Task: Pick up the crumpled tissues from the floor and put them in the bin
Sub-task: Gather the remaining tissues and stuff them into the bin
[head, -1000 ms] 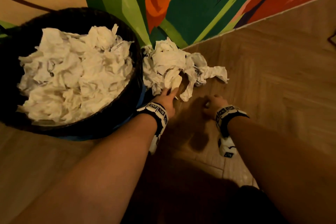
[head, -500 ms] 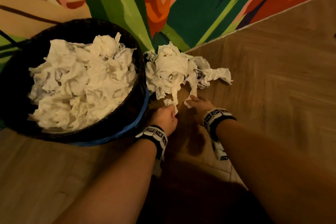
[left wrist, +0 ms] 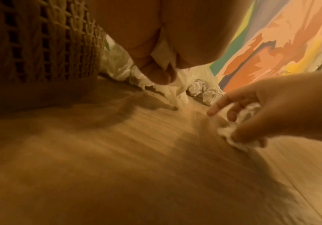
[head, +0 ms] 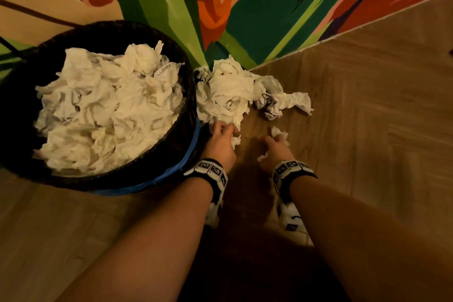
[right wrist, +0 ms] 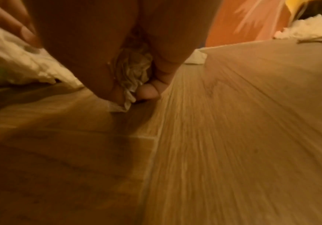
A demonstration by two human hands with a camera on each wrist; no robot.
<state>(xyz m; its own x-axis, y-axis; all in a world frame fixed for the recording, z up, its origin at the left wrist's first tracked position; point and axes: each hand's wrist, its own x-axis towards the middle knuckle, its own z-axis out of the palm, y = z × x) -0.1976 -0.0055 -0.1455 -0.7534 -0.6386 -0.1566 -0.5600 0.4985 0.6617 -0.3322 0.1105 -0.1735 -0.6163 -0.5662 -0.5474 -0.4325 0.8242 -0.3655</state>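
A dark woven bin (head: 29, 115) stands at the left, piled high with white tissues (head: 107, 108). A heap of crumpled tissues (head: 228, 91) lies on the wooden floor between the bin and the painted wall. My left hand (head: 224, 133) is at the heap's near edge, its fingers curled round a tissue (left wrist: 164, 50). To its right my right hand (head: 275, 142) grips a small crumpled tissue (head: 279, 133), seen bunched in the palm in the right wrist view (right wrist: 135, 71). Both hands are low over the floor.
A colourful painted wall (head: 245, 7) runs behind the bin and heap. More crumpled tissue (head: 294, 102) trails to the right of the heap. Another white wad (right wrist: 308, 29) lies farther off by the wall. Wooden floor (head: 367, 130) stretches to the right.
My right hand has closed on a small tissue and pulled it back from the heap. My left hand stays gripping tissue at the heap's near edge.
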